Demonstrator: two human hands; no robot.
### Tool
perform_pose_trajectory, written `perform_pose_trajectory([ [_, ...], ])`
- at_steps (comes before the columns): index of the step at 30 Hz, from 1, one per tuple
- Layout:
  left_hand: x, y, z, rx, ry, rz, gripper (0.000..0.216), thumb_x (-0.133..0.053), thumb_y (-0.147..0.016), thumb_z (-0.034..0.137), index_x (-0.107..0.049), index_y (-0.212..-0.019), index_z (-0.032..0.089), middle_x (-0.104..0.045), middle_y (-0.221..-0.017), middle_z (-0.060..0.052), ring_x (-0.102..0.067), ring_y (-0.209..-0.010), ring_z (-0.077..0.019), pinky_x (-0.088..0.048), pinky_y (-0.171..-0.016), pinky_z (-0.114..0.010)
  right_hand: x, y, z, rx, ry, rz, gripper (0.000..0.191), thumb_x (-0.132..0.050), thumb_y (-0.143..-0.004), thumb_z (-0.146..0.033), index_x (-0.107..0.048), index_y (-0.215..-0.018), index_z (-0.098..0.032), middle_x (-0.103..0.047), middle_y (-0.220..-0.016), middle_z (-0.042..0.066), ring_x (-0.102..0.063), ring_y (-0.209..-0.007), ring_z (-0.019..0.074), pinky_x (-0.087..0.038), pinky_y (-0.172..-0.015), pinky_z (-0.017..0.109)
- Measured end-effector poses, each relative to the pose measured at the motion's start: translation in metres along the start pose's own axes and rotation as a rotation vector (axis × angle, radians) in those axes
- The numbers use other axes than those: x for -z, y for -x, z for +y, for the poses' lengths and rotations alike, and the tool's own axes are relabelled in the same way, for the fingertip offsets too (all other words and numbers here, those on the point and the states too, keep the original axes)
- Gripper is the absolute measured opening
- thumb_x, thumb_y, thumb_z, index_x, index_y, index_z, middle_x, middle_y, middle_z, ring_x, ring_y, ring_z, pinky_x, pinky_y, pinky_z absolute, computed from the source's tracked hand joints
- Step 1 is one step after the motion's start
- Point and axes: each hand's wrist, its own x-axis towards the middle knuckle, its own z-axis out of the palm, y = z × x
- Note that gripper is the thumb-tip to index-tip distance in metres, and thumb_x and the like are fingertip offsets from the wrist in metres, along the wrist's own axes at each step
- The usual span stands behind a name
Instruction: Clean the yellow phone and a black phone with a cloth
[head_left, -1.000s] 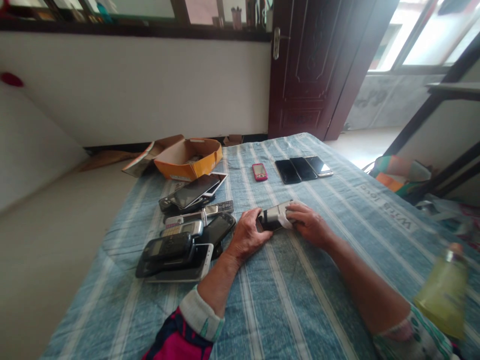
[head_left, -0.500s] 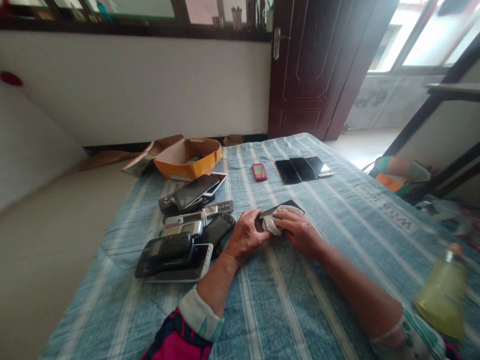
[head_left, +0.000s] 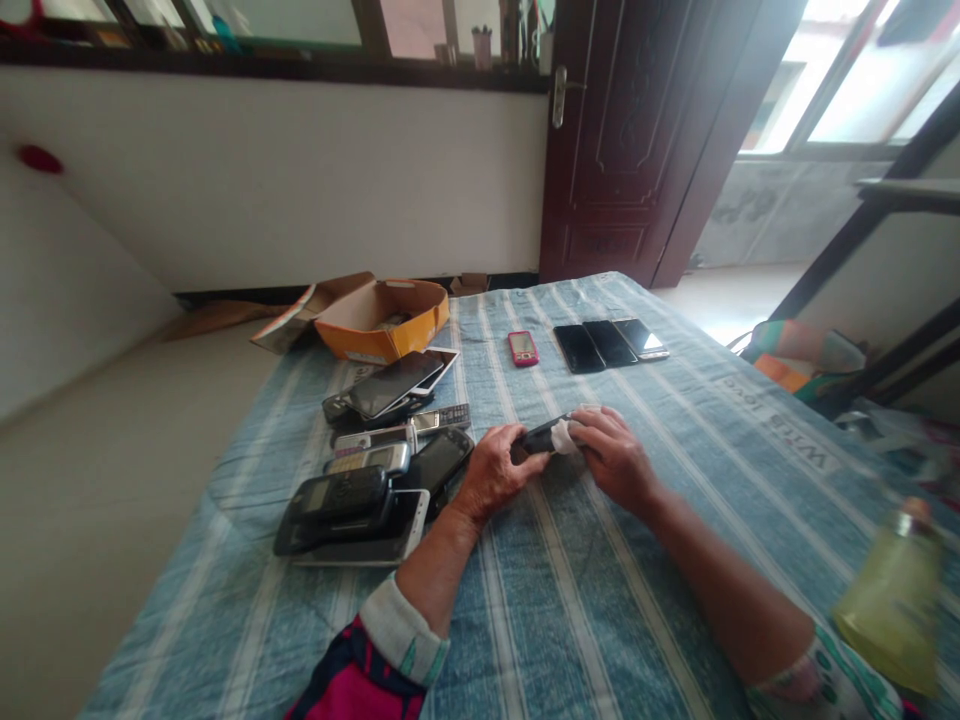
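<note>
My left hand (head_left: 495,470) grips one end of a dark phone (head_left: 538,438), thumb and fingers closed on its edges. At the phone's other end, my right hand (head_left: 611,450) presses a crumpled white cloth (head_left: 562,436) around it; the fingers are bent over the cloth. The phone is tilted so that it looks narrow, and its far end is hidden by the cloth and fingers. Just left of my left hand lies a heap of old phones, with a black slider phone (head_left: 444,460) nearest to it. Beyond my hands sits a small pink phone (head_left: 523,348).
An orange cardboard box (head_left: 390,340) stands open at the back left. Three dark smartphones (head_left: 611,345) lie side by side at the back right. A yellowish bottle (head_left: 892,600) stands by my right forearm. A striped blue cloth (head_left: 675,450) covers the surface.
The phone has been turned in my hands from showing its broad face to showing a narrow side. My right hand and the white cloth have shifted to the phone's right end.
</note>
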Motion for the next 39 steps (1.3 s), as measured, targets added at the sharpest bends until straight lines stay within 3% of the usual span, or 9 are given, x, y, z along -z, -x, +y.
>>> perform_pose_trajectory([
  [8,0.001,-0.002,-0.004,-0.064,-0.002,-0.051,0.028,-0.048,-0.093,0.043,-0.063,-0.097,0.019,-0.068,-0.095,-0.007,-0.062,-0.092,-0.0224,-0.048,-0.085,-0.035,-0.019,-0.008,-0.026,0.044,-0.017,0.039,0.032,-0.042,-0.092,-0.011,-0.065,-0.113,-0.021,-0.065,-0.12,0.011,-0.053,-0.122,0.0238,-0.036,-0.109,0.048],
  [15,0.0,-0.004,0.0,-0.044,-0.041,-0.044,0.034,-0.039,-0.097,0.042,-0.063,-0.089,0.02,-0.067,-0.086,-0.005,-0.062,-0.085,-0.021,-0.048,-0.077,-0.032,-0.015,-0.013,-0.005,-0.071,0.104,0.064,0.028,-0.043,-0.094,-0.015,-0.066,-0.108,-0.022,-0.065,-0.121,0.009,-0.053,-0.123,0.0245,-0.027,-0.112,0.052],
  [22,0.0,-0.004,0.0,-0.042,-0.061,-0.046,0.036,-0.036,-0.098,0.042,-0.061,-0.081,0.021,-0.066,-0.081,-0.005,-0.061,-0.085,-0.021,-0.047,-0.077,-0.031,-0.011,-0.009,0.027,-0.171,0.025,0.164,0.026,-0.048,-0.091,-0.018,-0.069,-0.106,-0.024,-0.065,-0.119,0.009,-0.053,-0.122,0.0251,-0.041,-0.105,0.045],
  [28,0.0,-0.004,0.002,-0.031,-0.061,-0.043,0.034,-0.038,-0.097,0.042,-0.061,-0.08,0.022,-0.065,-0.08,-0.004,-0.061,-0.084,-0.0205,-0.046,-0.077,-0.03,-0.008,-0.008,0.034,-0.247,-0.084,0.239,0.03,-0.049,-0.085,-0.013,-0.069,-0.105,-0.024,-0.066,-0.115,0.008,-0.062,-0.106,0.0214,-0.051,-0.094,0.037],
  [34,0.001,-0.004,0.002,-0.021,-0.06,-0.011,0.036,-0.035,-0.098,0.041,-0.062,-0.083,0.021,-0.067,-0.083,-0.005,-0.062,-0.085,-0.0205,-0.047,-0.077,-0.031,-0.008,-0.01,0.028,-0.207,-0.054,0.227,0.03,-0.048,-0.087,-0.014,-0.068,-0.108,-0.023,-0.064,-0.116,0.009,-0.061,-0.107,0.0221,-0.051,-0.093,0.037],
  [39,0.0,-0.004,0.001,-0.018,-0.062,-0.01,0.037,-0.035,-0.098,0.041,-0.064,-0.084,0.022,-0.068,-0.082,-0.004,-0.062,-0.083,-0.0199,-0.047,-0.077,-0.031,-0.012,-0.009,0.012,-0.115,0.088,0.204,0.033,-0.041,-0.092,-0.013,-0.067,-0.11,-0.021,-0.063,-0.119,0.013,-0.052,-0.122,0.0268,-0.043,-0.103,0.047],
])
